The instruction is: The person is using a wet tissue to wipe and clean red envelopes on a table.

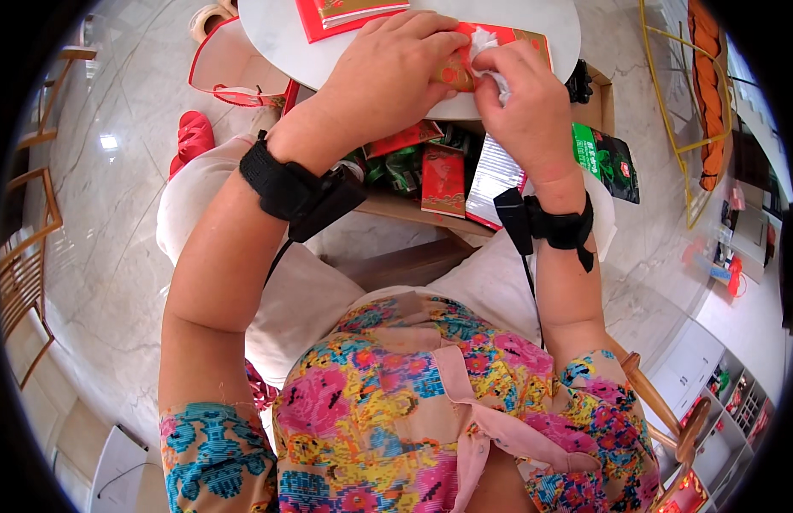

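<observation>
On the round white table [268, 34] lies a flat red and gold box [535, 43]. My left hand [383, 68] holds its left end, fingers over the top and thumb at the near edge. A crumpled white tissue [483, 39] is pinched in my right hand [526, 107], pressed against the top of the box. Part of the box is hidden under both hands. Another red and gold box [349, 12] sits on a red one beyond my left hand.
Below the table edge, a cardboard carton [396, 208] holds red packets [443, 178] and green packages. A green and black bag [608, 162] is at its right. A white bag with red trim [242, 64] stands left. Wooden chairs [29, 231] line the far left; a yellow metal frame [666, 103] stands right.
</observation>
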{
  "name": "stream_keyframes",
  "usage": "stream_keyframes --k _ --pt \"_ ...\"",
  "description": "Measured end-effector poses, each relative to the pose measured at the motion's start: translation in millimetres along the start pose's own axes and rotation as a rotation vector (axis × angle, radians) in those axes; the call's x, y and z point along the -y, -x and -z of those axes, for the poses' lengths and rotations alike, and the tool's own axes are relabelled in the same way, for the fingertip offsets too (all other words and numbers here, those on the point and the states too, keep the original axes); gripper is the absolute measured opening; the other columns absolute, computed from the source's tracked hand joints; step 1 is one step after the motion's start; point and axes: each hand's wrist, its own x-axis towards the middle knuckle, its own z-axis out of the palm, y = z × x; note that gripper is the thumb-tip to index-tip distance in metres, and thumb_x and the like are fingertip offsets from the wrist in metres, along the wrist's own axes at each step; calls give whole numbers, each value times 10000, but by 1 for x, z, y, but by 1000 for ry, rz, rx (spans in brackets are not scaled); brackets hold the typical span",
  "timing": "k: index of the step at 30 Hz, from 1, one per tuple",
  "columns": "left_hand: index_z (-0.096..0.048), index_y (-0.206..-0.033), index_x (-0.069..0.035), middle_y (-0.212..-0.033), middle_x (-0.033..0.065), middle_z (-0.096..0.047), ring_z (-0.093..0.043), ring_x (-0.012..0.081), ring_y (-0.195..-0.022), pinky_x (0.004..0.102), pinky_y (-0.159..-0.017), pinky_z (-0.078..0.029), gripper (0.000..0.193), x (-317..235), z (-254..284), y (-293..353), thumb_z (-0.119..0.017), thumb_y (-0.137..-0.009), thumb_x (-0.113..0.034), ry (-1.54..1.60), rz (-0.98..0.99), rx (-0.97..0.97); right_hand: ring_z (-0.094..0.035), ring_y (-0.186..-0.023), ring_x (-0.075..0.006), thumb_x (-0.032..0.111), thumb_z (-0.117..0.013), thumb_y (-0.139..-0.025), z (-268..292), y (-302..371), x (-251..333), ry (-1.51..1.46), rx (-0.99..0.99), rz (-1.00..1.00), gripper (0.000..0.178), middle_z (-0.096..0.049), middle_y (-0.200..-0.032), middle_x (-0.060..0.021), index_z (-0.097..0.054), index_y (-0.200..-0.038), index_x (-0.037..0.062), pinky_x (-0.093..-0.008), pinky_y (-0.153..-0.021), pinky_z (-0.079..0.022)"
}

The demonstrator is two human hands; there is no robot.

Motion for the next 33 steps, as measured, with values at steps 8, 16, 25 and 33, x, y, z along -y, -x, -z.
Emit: stream_keyframes --k 8,16,25,33 --pt "-637 -1202 12 -1246 158 -606 -567 333 -1193 424 -1039 -443 473 0 1 -3 -745 -764 -132 9 -20 -10 -670 -815 -345 141 -651 -786 17 2 -42 220 -17 -250 104 -670 -886 -101 -674 -883 114 -445 -729 -550" --pt "-598 -1261 17 -1262 179 -602 -560 346 -1212 430 -1042 -442 538 1 0 -1 -752 -775 -151 16 -9 -17 -654 -755 -325 55 -612 -776 0 4 5 -49 61 87 117 -624 -830 -83 -631 -873 118 -431 -650 -532" --pt "-515 -1363 12 -1294 231 -592 -546 376 -1258 446 -1076 -422 557 -2 10 -2 -655 -831 -77 35 7 34 -671 -851 -310 24 -644 -805 11 -2 -27 115 -9 -59 135 -651 -921 -81 -659 -927 80 -378 -763 -551" --pt "-593 -1274 13 -1273 203 -618 -552 366 -1252 454 -1086 -414 428 6 6 -1 -595 -852 -55 29 -12 4 -667 -878 -280 -31 -650 -761 1 -5 2 -142 28 223 193 -650 -947 -68 -659 -926 70 -357 -741 -550"
